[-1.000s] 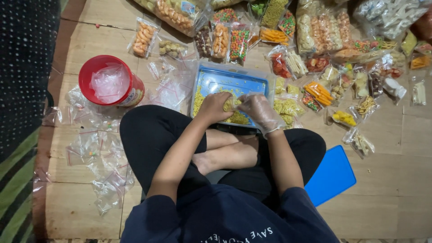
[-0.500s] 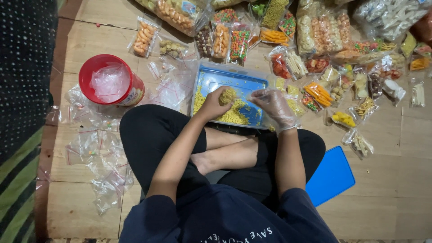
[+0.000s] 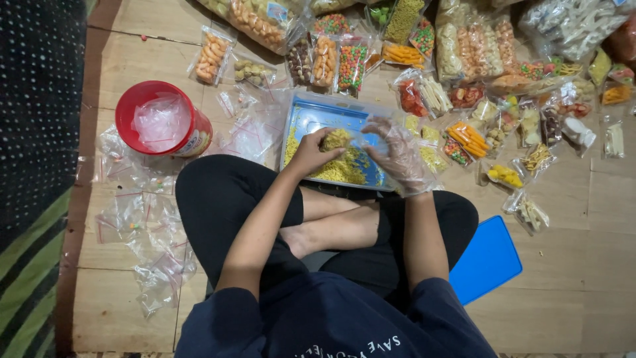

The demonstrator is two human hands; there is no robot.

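A blue tray [image 3: 311, 114] with loose yellow snack bits [image 3: 344, 169] lies on the wooden floor in front of my crossed legs. My left hand [image 3: 308, 156] is shut on a small clear bag of the yellow snack [image 3: 336, 139], held just above the tray. My right hand [image 3: 399, 158] wears a clear plastic glove. It hovers over the tray's right half, fingers loosely apart and reaching toward the bag's top. I cannot see anything gripped in it.
A red tub [image 3: 161, 119] with clear plastic inside stands at the left. Several empty zip bags [image 3: 136, 219] lie scattered around it. Many filled snack packets [image 3: 477, 126] crowd the far and right floor. A blue lid [image 3: 485, 260] lies by my right knee.
My right hand drew away to the right half a second ago and has come back toward the bag. My left hand has kept the filled bag raised over the tray.
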